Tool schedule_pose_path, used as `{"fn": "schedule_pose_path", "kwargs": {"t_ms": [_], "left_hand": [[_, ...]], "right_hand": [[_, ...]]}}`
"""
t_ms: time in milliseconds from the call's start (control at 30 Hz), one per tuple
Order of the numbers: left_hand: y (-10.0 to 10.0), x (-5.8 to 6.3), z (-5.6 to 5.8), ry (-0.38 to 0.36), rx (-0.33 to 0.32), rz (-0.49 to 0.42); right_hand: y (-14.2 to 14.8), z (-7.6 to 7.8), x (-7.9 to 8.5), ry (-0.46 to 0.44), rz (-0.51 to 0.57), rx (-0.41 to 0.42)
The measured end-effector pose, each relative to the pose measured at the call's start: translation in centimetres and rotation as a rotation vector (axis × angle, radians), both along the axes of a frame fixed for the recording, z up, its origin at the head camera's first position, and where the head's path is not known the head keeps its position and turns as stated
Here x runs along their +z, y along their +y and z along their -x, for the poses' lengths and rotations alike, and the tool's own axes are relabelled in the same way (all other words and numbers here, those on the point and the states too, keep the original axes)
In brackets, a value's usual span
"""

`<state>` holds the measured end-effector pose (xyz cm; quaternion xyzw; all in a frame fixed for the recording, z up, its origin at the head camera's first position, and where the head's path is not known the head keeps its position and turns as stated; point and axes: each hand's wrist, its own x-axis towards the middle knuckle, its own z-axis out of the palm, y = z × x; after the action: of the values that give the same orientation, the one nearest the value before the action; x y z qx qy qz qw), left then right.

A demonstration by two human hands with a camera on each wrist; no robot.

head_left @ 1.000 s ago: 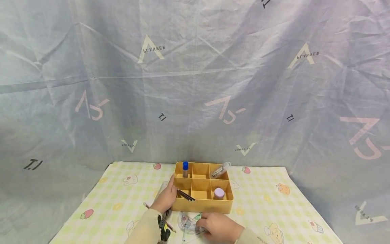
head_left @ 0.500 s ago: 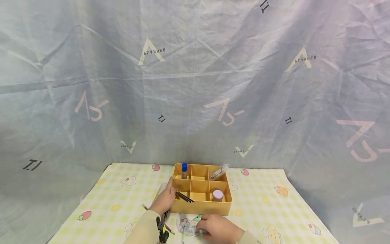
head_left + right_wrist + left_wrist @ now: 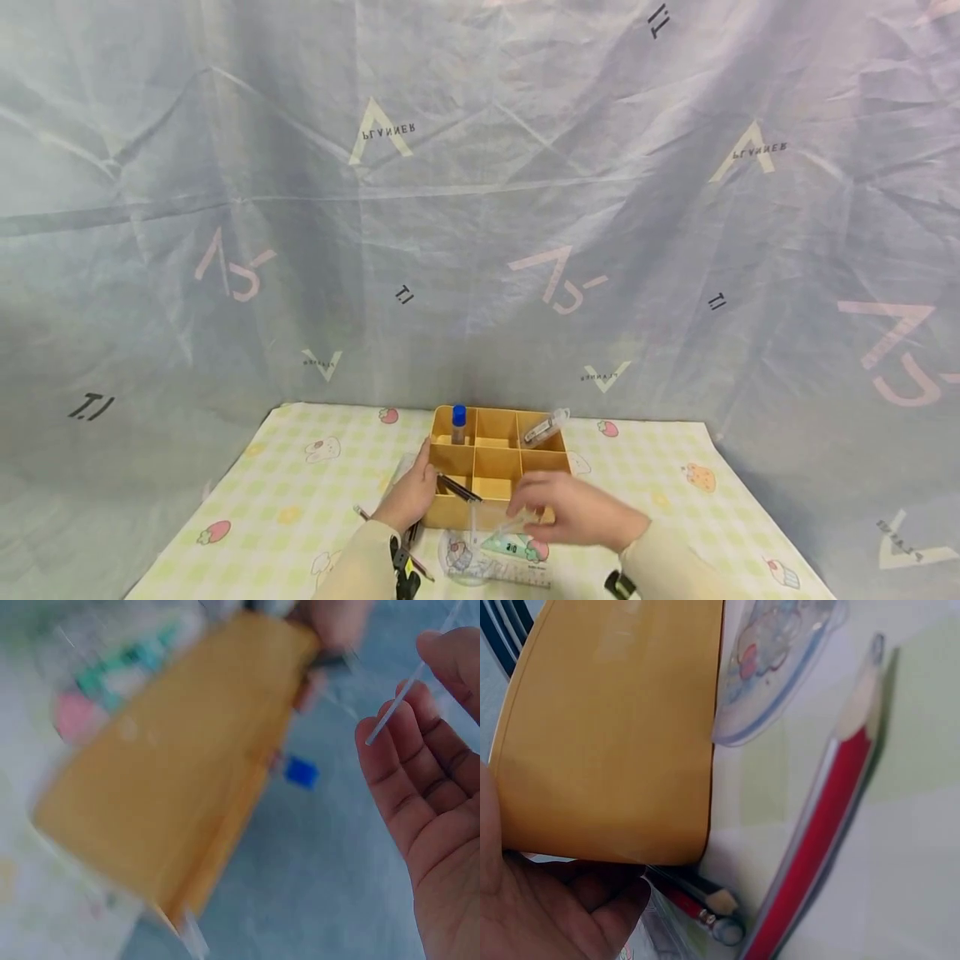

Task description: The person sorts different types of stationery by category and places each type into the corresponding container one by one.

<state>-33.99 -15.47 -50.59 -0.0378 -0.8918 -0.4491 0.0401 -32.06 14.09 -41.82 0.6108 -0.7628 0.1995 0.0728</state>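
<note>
In the head view a yellow organizer box (image 3: 465, 512) with several compartments stands in the middle of the table. My left hand (image 3: 408, 497) grips its left side; in the left wrist view its curled fingers (image 3: 622, 911) lie at the box's lower corner. My right hand (image 3: 573, 510) is raised before the box's front right. It pinches a clear plastic set square (image 3: 516, 523), seen edge-on as a thin strip in the right wrist view. Below lie a green set square (image 3: 510, 546), a clear ruler (image 3: 525, 573) and a round protractor (image 3: 459, 557).
A blue-capped glue stick (image 3: 458, 427) and a clear tube-like case (image 3: 546, 427) stand in the rear compartments. Dark pencils (image 3: 457, 487) lean over the front left one. Beside the left wrist lie more pencils, one a red pencil (image 3: 817, 832). A grey curtain (image 3: 480, 250) hangs behind the table.
My right hand has lifted from the table with the clear set square, uncovering the ruler and green set square. It now hides the lilac-lidded jar. My left hand stays on the box.
</note>
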Motion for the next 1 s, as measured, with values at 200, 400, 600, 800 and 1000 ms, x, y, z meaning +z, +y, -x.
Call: {"fn": "schedule_pose_path", "kwargs": {"t_ms": [200,400,600,800,1000], "left_hand": [[0.0,0.2,0.0,-0.003,-0.006,-0.012],[-0.2,-0.2,0.1,-0.008,-0.008,-0.016],[-0.1,-0.2,0.3,0.014,0.012,0.011],[0.0,-0.3,0.4,0.008,0.017,-0.003],[0.0,-0.3,0.2,-0.002,0.014,-0.009]], "right_hand": [[2.0,4.0,2.4,-0.077,0.008,-0.168],[2.0,7.7,1.3,-0.044,-0.120,-0.256],[0.0,9.2,0.4,0.026,-0.261,-0.279],[-2.4,9.2,-0.3,0.099,-0.344,-0.315],[-4.2,9.1,-1.5,0.071,-0.389,-0.383]]}}
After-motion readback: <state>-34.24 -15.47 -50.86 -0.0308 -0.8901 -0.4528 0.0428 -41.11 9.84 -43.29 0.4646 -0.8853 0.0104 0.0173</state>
